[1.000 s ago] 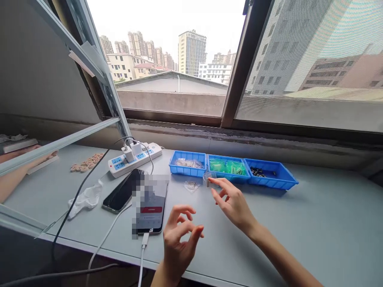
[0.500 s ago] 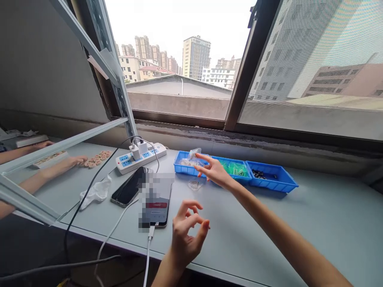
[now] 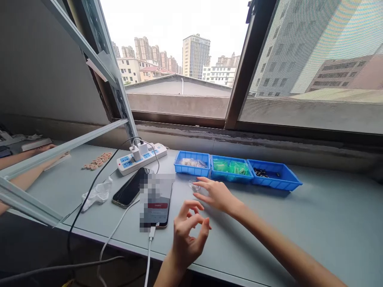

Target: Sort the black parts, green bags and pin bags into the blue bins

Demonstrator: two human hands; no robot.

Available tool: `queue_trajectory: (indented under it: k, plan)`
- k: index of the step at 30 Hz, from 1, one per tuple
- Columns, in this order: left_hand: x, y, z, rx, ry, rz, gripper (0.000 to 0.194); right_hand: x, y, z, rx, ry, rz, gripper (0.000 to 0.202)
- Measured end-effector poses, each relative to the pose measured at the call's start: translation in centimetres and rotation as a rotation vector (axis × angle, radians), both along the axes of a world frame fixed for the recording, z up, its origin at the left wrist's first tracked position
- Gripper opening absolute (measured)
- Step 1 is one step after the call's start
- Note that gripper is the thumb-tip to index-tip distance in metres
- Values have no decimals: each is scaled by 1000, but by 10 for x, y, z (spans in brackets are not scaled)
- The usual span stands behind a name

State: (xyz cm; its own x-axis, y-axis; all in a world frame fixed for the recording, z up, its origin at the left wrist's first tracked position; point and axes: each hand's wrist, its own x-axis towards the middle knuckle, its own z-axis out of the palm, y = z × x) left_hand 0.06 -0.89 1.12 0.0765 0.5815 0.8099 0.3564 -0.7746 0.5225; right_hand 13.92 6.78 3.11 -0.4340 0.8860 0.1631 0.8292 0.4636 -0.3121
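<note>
My right hand (image 3: 218, 194) is over the table just in front of the blue bins, fingers spread, its fingertips at a small clear plastic bag (image 3: 194, 185). My left hand (image 3: 190, 230) is raised near the table's front edge with curled fingers apart and nothing visible between them. Behind my right hand stand three joined blue bins: the left bin (image 3: 192, 170) holds clear bags, the middle bin (image 3: 231, 177) green packets, the right bin (image 3: 277, 183) small black parts.
Left of my hands lie a phone with a lit screen (image 3: 160, 217), a dark phone (image 3: 128, 190), a power strip (image 3: 142, 158), cables and a crumpled white tissue (image 3: 97, 194). Another person's arms (image 3: 26, 175) are behind the metal frame (image 3: 68, 146), near small tan pieces (image 3: 97, 161).
My right hand has moved from the left bin down toward the table, by the small bag. My left hand is nearly still. The other person's arms have drawn back to the left.
</note>
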Motion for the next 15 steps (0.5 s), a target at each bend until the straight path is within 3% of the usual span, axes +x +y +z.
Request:
queue_trajectory:
  k: [4,11,15]
  plan:
    - [1,-1,1,-9,9,-2,27,12,-14,-2,-50,-66,-32,26]
    - [4,-2,3,-35,50,-3,26,37,-30,-5,-99,42,-135,14]
    - [5,-1,2,-46,97,9,26,42,-31,-10,-147,168,-233,38]
